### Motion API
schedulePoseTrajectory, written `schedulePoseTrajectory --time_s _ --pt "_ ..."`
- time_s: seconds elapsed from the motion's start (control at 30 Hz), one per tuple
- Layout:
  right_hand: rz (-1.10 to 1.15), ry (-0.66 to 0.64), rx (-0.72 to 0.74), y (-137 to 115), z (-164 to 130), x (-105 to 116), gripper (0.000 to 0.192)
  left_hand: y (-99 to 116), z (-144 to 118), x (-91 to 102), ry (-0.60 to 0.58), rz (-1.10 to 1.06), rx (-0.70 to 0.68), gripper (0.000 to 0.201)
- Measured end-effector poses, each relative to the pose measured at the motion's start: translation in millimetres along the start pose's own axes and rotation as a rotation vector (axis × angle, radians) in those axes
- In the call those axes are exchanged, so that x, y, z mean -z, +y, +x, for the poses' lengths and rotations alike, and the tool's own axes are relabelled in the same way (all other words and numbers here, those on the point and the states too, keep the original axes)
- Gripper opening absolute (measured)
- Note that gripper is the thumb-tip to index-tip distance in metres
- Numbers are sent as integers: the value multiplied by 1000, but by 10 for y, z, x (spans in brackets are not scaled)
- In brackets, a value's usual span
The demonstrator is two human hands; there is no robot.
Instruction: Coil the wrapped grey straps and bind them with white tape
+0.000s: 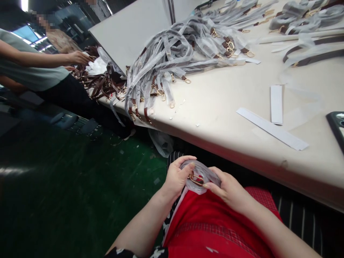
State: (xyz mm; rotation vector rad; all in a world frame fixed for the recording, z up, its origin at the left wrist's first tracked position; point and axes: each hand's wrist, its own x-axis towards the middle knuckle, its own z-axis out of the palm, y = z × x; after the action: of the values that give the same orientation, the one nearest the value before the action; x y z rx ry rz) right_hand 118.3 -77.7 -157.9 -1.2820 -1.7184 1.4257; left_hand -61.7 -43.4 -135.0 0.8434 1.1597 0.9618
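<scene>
Above my lap, a coiled strap in clear plastic wrap is held between my two hands. A gold clasp shows at the middle of the coil. My left hand grips the coil's left side, its thumb by the clasp. On the opposite side, my right hand pinches the coil, with the thumb near the clasp's lower end. The fingers behind the coil are partly hidden. Beyond my hands, a heap of plastic-wrapped straps with gold clasps lies on the table.
The pale table has its front edge just past my hands. White paper strips and a phone lie at right. Coiled wrapped straps sit far right. At left, a co-worker handles unwrapped brown straps beside a white panel.
</scene>
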Motion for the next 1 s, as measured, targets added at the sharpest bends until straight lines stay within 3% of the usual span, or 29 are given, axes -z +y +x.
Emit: schedulePoseTrajectory --time_s 0.1,0.17,0.23,0.4,0.5,0.57,0.77,0.87,1.0 --pt "115 87 -16 65 49 -100 35 -131 -32 -125 134 -125 4 45" --pt "158 133 -34 113 50 -77 35 -211 -48 -145 145 -100 -3 43" --pt "126 73 -44 160 13 27 35 -253 -59 -107 59 64 -33 38" --pt "8 -209 -110 208 -146 318 30 -289 -102 -25 -375 622 -174 31" --pt "-3 -219 -140 200 -203 346 23 -374 -142 -103 -411 738 -285 41" --pt "-23 -202 -159 201 -227 331 21 -433 -161 -163 -414 751 -330 36" --pt "-18 -312 -175 254 -288 283 15 -481 -191 -227 -543 756 -357 32" --pt "101 -298 -194 288 -315 285 21 -510 -211 -223 -500 706 -339 29" --pt "309 -260 -252 319 -333 369 50 -567 -220 -208 -349 606 -272 27"
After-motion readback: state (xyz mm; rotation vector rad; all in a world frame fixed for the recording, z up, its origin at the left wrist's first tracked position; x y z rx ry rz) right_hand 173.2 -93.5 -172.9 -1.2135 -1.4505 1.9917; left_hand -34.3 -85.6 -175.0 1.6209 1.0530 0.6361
